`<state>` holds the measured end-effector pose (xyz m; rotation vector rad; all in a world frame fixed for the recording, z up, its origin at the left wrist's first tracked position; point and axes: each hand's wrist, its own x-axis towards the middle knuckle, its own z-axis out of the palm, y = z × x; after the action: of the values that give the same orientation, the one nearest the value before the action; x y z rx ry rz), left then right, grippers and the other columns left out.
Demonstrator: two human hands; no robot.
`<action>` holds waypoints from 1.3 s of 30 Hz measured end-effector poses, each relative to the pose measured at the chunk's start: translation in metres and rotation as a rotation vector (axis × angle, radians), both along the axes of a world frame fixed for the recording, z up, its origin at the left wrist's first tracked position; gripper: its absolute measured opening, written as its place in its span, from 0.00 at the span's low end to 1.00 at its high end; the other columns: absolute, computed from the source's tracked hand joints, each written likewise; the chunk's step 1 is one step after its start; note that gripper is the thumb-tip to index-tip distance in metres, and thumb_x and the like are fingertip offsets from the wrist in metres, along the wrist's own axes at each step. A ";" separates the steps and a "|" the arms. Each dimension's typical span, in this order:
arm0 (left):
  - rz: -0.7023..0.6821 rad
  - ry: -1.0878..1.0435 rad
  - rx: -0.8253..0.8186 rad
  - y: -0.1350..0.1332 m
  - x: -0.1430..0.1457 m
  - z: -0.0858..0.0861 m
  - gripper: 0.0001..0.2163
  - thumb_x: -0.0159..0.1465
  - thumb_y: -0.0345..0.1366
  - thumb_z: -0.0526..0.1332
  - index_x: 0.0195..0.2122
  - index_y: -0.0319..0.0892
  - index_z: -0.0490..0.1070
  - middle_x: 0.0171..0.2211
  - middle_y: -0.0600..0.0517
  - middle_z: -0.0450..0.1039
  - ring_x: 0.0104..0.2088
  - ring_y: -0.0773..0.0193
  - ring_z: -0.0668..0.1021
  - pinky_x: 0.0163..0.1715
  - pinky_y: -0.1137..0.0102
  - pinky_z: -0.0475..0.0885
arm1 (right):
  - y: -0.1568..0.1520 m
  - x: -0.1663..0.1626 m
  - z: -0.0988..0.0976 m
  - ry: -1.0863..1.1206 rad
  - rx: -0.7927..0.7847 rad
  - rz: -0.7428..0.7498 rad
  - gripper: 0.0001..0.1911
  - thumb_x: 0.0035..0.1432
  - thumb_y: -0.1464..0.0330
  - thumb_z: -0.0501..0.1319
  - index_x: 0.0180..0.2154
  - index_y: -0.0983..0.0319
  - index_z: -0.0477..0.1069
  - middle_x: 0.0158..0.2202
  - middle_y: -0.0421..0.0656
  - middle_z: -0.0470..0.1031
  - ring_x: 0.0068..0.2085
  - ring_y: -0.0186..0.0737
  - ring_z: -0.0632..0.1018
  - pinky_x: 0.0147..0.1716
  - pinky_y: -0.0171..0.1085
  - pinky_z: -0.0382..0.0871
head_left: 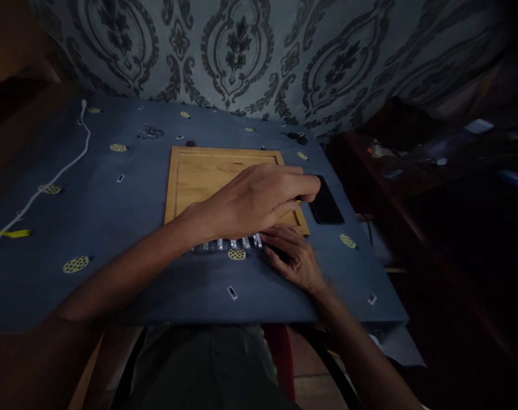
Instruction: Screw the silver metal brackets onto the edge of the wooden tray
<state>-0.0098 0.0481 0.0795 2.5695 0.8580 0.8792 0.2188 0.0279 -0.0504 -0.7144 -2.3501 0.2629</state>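
Observation:
My left hand (259,199) reaches across the front right part of a wooden board (199,173), fingers curled together near a small yellow-tipped thing at the board's right edge; what it grips is too small to name. My right hand (290,256) rests on the blue cloth (113,228) just below the board's front right corner, fingers curled over something dark. A row of several small silvery pieces (233,245) lies along the board's front edge, between my two hands. A black phone (327,205) lies flat right of the board, close to my left fingertips.
A white cable (66,168) runs down the table's left side, with a yellow tag (16,233) near it. Small dotted yellow discs (76,263) and tiny chips are scattered on the cloth. Patterned wallpaper stands behind. A dark cluttered shelf (412,165) is at the right.

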 end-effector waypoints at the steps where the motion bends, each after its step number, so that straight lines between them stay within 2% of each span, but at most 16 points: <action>1: -0.012 0.000 -0.007 0.000 0.000 0.000 0.07 0.69 0.24 0.57 0.40 0.41 0.73 0.41 0.49 0.79 0.41 0.59 0.81 0.42 0.64 0.73 | 0.000 0.000 0.000 -0.003 -0.010 -0.003 0.13 0.67 0.69 0.62 0.51 0.56 0.80 0.51 0.49 0.84 0.53 0.51 0.84 0.52 0.53 0.78; 8: -0.011 -0.030 -0.019 0.000 -0.001 -0.001 0.07 0.68 0.25 0.58 0.39 0.42 0.74 0.41 0.50 0.80 0.43 0.59 0.82 0.43 0.64 0.74 | 0.000 0.000 0.000 0.040 -0.048 0.003 0.15 0.67 0.69 0.63 0.52 0.55 0.80 0.51 0.48 0.84 0.54 0.51 0.83 0.53 0.54 0.78; 11: 0.002 -0.040 -0.005 0.000 -0.001 -0.002 0.07 0.69 0.25 0.59 0.39 0.42 0.74 0.39 0.51 0.80 0.40 0.60 0.81 0.42 0.65 0.73 | -0.002 0.000 0.001 0.081 -0.098 -0.003 0.14 0.68 0.70 0.62 0.52 0.55 0.80 0.53 0.48 0.84 0.56 0.50 0.83 0.56 0.54 0.77; 18: 0.035 -0.064 -0.001 -0.003 0.000 -0.001 0.08 0.67 0.23 0.59 0.38 0.41 0.76 0.36 0.53 0.80 0.37 0.64 0.80 0.40 0.68 0.72 | -0.003 -0.002 0.012 0.237 -0.218 -0.142 0.12 0.70 0.61 0.61 0.47 0.54 0.83 0.50 0.47 0.85 0.53 0.50 0.83 0.55 0.54 0.78; 21: 0.035 -0.086 -0.001 -0.004 0.002 -0.002 0.08 0.67 0.23 0.60 0.38 0.41 0.76 0.36 0.53 0.80 0.36 0.65 0.80 0.38 0.69 0.71 | -0.005 -0.009 0.028 0.319 -0.289 -0.187 0.13 0.68 0.57 0.64 0.46 0.54 0.82 0.47 0.46 0.85 0.49 0.49 0.84 0.49 0.49 0.81; 25: 0.033 -0.116 -0.018 -0.008 0.001 0.000 0.08 0.68 0.24 0.59 0.35 0.41 0.76 0.33 0.54 0.79 0.34 0.67 0.78 0.35 0.70 0.69 | -0.003 -0.025 0.051 0.420 -0.441 -0.186 0.22 0.63 0.51 0.68 0.53 0.56 0.78 0.36 0.40 0.82 0.32 0.39 0.81 0.31 0.38 0.79; 29: 0.052 -0.123 -0.040 -0.011 0.000 0.001 0.09 0.66 0.22 0.58 0.36 0.41 0.76 0.32 0.55 0.77 0.34 0.67 0.78 0.36 0.70 0.70 | 0.001 -0.040 0.060 0.503 -0.521 -0.137 0.24 0.60 0.52 0.71 0.53 0.57 0.76 0.31 0.37 0.77 0.29 0.36 0.79 0.29 0.36 0.77; 32: 0.060 -0.134 -0.036 -0.013 0.000 0.000 0.08 0.68 0.25 0.58 0.38 0.41 0.76 0.35 0.53 0.79 0.38 0.64 0.79 0.42 0.67 0.73 | 0.002 -0.045 0.061 0.522 -0.536 -0.126 0.20 0.61 0.52 0.69 0.49 0.57 0.76 0.29 0.36 0.76 0.28 0.38 0.79 0.28 0.37 0.77; 35: 0.083 -0.183 -0.049 -0.015 -0.005 -0.006 0.07 0.70 0.31 0.60 0.46 0.42 0.76 0.45 0.49 0.80 0.47 0.61 0.80 0.49 0.64 0.74 | 0.001 -0.044 0.061 0.473 -0.508 -0.133 0.17 0.64 0.51 0.67 0.43 0.57 0.77 0.26 0.37 0.75 0.27 0.39 0.79 0.28 0.38 0.77; 37: 0.132 -0.202 -0.079 -0.018 -0.012 -0.013 0.12 0.70 0.36 0.63 0.53 0.42 0.73 0.52 0.47 0.78 0.53 0.59 0.79 0.54 0.62 0.73 | 0.001 -0.042 0.061 0.460 -0.490 -0.125 0.16 0.66 0.51 0.65 0.44 0.57 0.78 0.26 0.37 0.76 0.27 0.39 0.79 0.29 0.38 0.77; 39: 0.183 -0.120 -0.131 -0.021 -0.020 -0.022 0.17 0.68 0.42 0.66 0.55 0.42 0.71 0.54 0.46 0.77 0.55 0.56 0.77 0.56 0.60 0.72 | 0.001 -0.042 0.061 0.465 -0.503 -0.115 0.17 0.66 0.51 0.65 0.46 0.57 0.78 0.28 0.38 0.77 0.28 0.38 0.79 0.30 0.38 0.78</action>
<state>-0.0293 0.0272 0.0575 2.3291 1.0889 0.9820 0.1772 0.0290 0.0103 -0.9034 -1.8010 0.8879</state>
